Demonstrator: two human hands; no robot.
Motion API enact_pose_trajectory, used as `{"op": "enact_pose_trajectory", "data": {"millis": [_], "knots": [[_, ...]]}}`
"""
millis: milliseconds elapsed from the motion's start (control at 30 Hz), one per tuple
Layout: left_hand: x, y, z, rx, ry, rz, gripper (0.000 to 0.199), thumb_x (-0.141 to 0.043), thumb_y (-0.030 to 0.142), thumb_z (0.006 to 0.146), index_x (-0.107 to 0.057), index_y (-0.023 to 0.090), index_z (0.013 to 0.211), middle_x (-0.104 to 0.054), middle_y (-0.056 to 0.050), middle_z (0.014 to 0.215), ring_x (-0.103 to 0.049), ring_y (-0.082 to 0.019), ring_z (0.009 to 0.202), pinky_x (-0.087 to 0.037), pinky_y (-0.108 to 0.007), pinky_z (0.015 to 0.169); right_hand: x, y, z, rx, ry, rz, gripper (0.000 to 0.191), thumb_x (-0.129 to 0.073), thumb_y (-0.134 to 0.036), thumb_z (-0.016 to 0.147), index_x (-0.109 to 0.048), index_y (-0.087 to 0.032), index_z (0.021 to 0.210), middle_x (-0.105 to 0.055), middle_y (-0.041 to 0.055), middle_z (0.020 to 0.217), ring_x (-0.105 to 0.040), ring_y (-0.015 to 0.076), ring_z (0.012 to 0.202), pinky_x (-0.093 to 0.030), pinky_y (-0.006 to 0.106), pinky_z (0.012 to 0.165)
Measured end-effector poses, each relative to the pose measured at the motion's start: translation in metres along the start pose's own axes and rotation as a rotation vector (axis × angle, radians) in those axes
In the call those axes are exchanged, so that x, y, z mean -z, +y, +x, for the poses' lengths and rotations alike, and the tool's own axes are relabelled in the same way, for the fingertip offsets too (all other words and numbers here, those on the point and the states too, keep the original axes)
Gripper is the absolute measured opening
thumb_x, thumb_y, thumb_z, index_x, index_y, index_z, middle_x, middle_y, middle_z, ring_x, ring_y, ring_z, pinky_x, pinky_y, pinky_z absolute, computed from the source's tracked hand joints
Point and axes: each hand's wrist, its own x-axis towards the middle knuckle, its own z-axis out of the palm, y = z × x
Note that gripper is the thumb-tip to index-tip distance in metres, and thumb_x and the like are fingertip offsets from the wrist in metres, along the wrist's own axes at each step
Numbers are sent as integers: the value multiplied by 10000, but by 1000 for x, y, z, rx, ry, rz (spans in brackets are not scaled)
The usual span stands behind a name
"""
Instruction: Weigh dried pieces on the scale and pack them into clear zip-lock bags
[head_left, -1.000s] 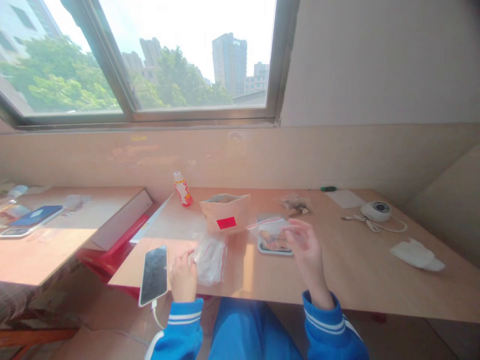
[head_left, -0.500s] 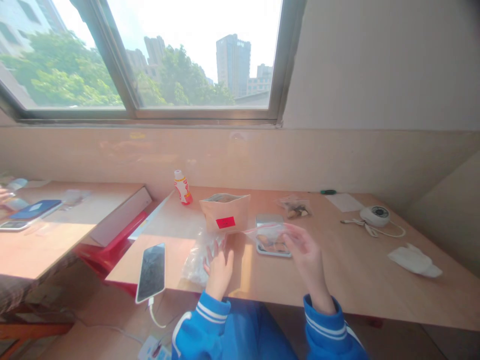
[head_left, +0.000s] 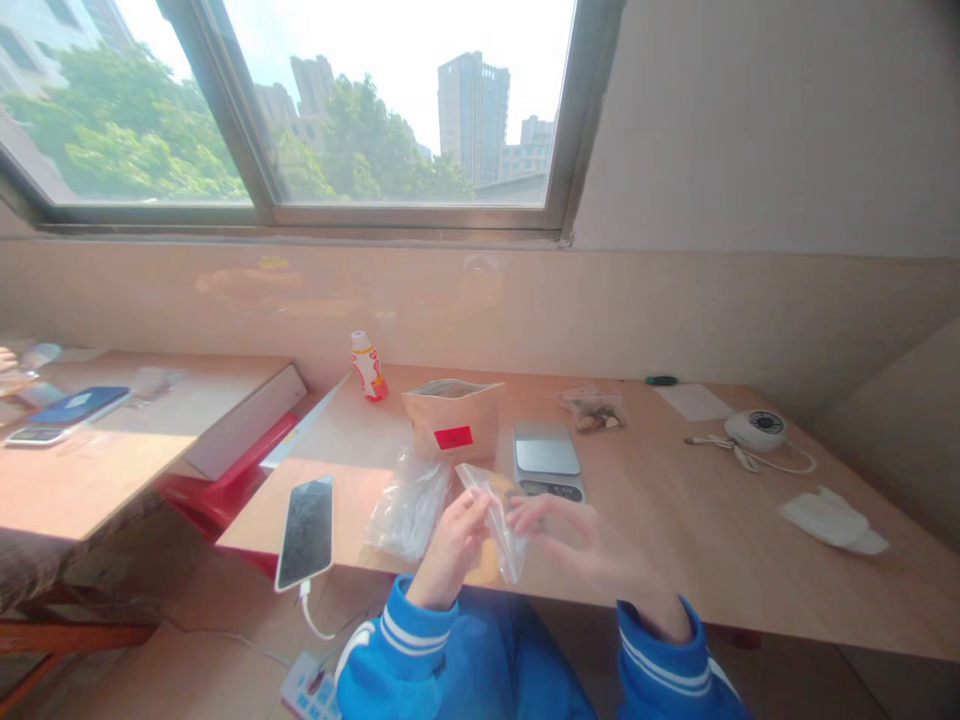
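Note:
A small clear zip bag point(head_left: 495, 522) with something brown in its lower part hangs over the front of the wooden table point(head_left: 660, 530). My left hand point(head_left: 450, 552) pinches the bag near its upper part. My right hand point(head_left: 581, 535) is spread, its fingertips resting against the bag's side. Just behind them stands a silver digital kitchen scale point(head_left: 547, 460), with nothing on it. A crumpled clear plastic bag point(head_left: 409, 510) with a red-striped edge lies left of my left hand. Behind it stands a kraft paper pouch point(head_left: 454, 420) with a red label.
A smartphone point(head_left: 305, 533) on a charging cable lies near the left table edge. A small bag of dark pieces point(head_left: 596, 412), a bottle point(head_left: 367, 368), a white round device point(head_left: 754, 430) and white cloth point(head_left: 832, 522) sit on the table. Another hand point(head_left: 6, 360) shows on the left table.
The small zip bag has come off the scale, uncovering it, and now hangs nearer the table's front edge. My left hand has left the plastic bag and moved right to pinch the zip bag.

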Motion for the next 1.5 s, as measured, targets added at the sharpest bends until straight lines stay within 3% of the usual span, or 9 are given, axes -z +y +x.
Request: {"op": "enact_pose_trajectory", "data": {"millis": [100,267,367,700,900,1033,1100,1300,1500], "knots": [[3,1,0,-159,25,183,334,-639,479,743,-605,148,768,-631,-15,705,-589,-140,697,-460,-264,706,2,-7,-2,-26,-111,-58,221,-567,-296,858,-660,-235,1048,-687,43,1067,-627,223,1039,-488,390,933],[-2,-2,4,-262,136,348,339,-671,485,700,-640,148,710,-676,-42,678,-619,-172,685,-487,-280,688,-16,2,9,-162,224,-200,169,-567,-373,845,-630,-217,850,-681,8,829,-649,181,810,-522,302,751],[-4,-6,5,-245,200,353,330,-669,483,700,-635,156,709,-686,-44,665,-636,-188,671,-501,-291,671,-28,13,18,-105,273,-284,120,-637,-336,784,-611,-228,829,-666,-12,788,-635,172,772,-499,289,736],[-7,4,-10,-297,25,495,314,-476,423,871,-659,212,1013,-698,-64,1029,-621,-230,1027,-471,-325,909,-28,16,18,-172,270,-378,129,-598,-366,817,-633,-262,884,-707,-24,807,-669,184,764,-490,267,682],[-6,-6,-5,-276,41,513,284,-455,418,873,-653,219,916,-707,-84,942,-659,-217,869,-502,-302,795,-28,18,20,-89,335,-400,134,-558,-298,836,-688,-263,838,-731,16,918,-681,213,865,-514,302,750],[-6,-7,-4,-290,143,638,248,-469,395,857,-610,215,762,-661,-29,687,-621,-177,657,-462,-261,637,-36,13,23,-95,394,-405,123,-566,-273,814,-675,-243,766,-732,29,925,-684,224,879,-521,309,751],[-9,-5,-7,-298,185,682,246,-465,371,850,-579,211,701,-606,4,595,-575,-155,579,-426,-244,593,-39,13,24,-122,486,-391,116,-562,-270,812,-654,-233,752,-732,27,845,-690,209,787,-522,288,694],[-15,-5,-18,-266,153,734,272,-474,346,830,-530,203,605,-534,26,508,-493,-128,526,-362,-226,548,-16,20,21,-202,1043,-253,225,-583,-417,811,-620,-198,845,-712,66,804,-680,214,705,-523,316,677],[-4,-17,-1,-235,106,391,340,-425,439,857,-601,173,740,-659,-41,744,-563,-132,622,-419,-246,591,-6,13,19,-166,1111,88,284,-668,-441,742,-603,-183,843,-719,90,864,-693,214,698,-567,343,672]]}}
